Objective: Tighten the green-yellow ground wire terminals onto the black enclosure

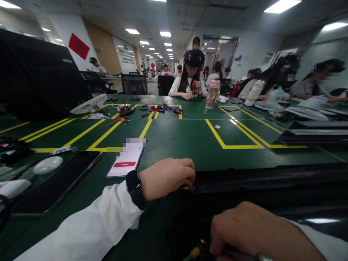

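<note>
My left hand (170,177), with a black watch (133,183) on its wrist, is closed with fingertips pointing down at the near end of a long black panel (258,177). A small shiny metal piece (191,188) and a bit of yellow show under those fingertips. Lower right, my right hand (241,228) is curled shut above dark parts; what it grips is hidden. Just left of its fingers are a yellow-green wire (193,252) and a small metal end (202,243). A grey metallic piece (263,257) shows beneath that hand at the bottom edge.
A lit phone (126,159) and a dark phone (58,181) lie left, beside a white round device (48,165). Loose wires (160,107) lie farther back. A bottle (212,96) stands before a seated person (189,78). Black panels (320,132) lie right; a large black box (38,72) stands left.
</note>
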A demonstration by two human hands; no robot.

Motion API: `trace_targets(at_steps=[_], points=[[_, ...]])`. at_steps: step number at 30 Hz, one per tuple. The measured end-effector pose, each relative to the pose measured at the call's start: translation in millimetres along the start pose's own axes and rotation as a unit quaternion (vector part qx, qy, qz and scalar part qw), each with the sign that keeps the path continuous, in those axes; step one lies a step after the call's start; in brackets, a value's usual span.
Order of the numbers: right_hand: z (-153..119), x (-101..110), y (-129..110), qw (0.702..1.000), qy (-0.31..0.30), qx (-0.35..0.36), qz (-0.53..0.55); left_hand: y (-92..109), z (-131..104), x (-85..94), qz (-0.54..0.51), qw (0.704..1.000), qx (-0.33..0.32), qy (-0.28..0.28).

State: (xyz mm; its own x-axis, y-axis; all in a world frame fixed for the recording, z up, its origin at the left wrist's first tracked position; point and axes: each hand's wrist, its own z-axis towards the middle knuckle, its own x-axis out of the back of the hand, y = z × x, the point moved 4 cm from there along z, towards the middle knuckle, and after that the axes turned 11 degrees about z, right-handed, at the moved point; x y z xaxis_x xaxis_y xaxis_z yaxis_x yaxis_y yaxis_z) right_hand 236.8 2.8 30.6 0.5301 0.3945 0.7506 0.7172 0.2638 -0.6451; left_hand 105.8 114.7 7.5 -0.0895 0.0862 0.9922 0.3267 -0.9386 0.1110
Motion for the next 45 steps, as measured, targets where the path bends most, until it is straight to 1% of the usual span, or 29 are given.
trace_targets(at_steps=[4, 7, 9, 11, 13, 15, 19, 22, 24, 26, 28, 31, 36, 39, 42, 45], points=[[0.9, 1.9, -2.6, 0.999, 0.018, -0.015, 0.028, 0.8, 1.6, 1.0, -0.011, 1.0, 0.004, -0.002], [-5.3, 5.2, 0.3, 0.997, 0.033, -0.021, 0.059, 1.9, 1.6, 2.3, -0.021, 1.0, 0.011, -0.002], [-11.0, 6.6, 3.4, 0.995, 0.044, -0.009, 0.087, 2.3, 1.2, 2.6, -0.029, 0.999, 0.013, 0.0], [-15.6, 5.9, 9.5, 0.991, 0.068, -0.005, 0.111, 2.2, 1.1, 2.3, -0.041, 0.999, 0.015, 0.006], [-17.9, 2.7, 18.2, 0.988, 0.1, -0.018, 0.119, 1.4, 2.0, 1.3, -0.054, 0.998, 0.018, 0.013], [-18.2, -2.9, 25.2, 0.988, 0.107, -0.031, 0.108, 0.5, 3.6, -0.2, -0.066, 0.997, 0.02, 0.022], [-17.0, -12.0, 24.1, 0.997, 0.051, -0.021, 0.061, -0.4, 7.3, -3.6, -0.082, 0.996, 0.015, 0.039], [-17.0, -10.4, 19.4, 0.999, 0.045, -0.014, 0.008, -0.5, 8.6, -5.8, -0.087, 0.995, 0.01, 0.038], [-16.2, -9.8, 17.5, 0.999, 0.045, 0.009, -0.022, -0.4, 8.9, -6.9, -0.088, 0.996, 0.004, 0.032], [-14.8, -12.4, 17.8, 0.999, 0.024, 0.027, -0.04, -0.5, 9.0, -7.5, -0.088, 0.996, 0.001, 0.026], [-13.0, -15.8, 18.0, 0.998, 0.003, 0.043, -0.044, -0.7, 9.4, -7.6, -0.09, 0.996, 0.002, 0.023], [-9.3, -18.0, 16.4, 0.998, -0.025, 0.033, -0.041, -0.7, 9.9, -7.1, -0.097, 0.995, 0.005, 0.021], [1.1, -9.9, 8.2, 0.994, -0.093, -0.041, -0.037, -0.1, 10.2, -5.9, -0.115, 0.993, 0.0, 0.02], [4.1, -2.6, 2.4, 0.989, -0.132, -0.067, -0.028, -0.2, 9.9, -5.3, -0.124, 0.992, -0.004, 0.023], [3.9, 3.3, -2.2, 0.99, -0.131, -0.034, -0.041, -0.5, 9.0, -4.4, -0.133, 0.991, -0.007, 0.028], [5.5, 3.3, -2.4, 0.99, -0.139, 0.0, -0.037, -0.3, 8.0, -3.5, -0.141, 0.989, -0.01, 0.032]])
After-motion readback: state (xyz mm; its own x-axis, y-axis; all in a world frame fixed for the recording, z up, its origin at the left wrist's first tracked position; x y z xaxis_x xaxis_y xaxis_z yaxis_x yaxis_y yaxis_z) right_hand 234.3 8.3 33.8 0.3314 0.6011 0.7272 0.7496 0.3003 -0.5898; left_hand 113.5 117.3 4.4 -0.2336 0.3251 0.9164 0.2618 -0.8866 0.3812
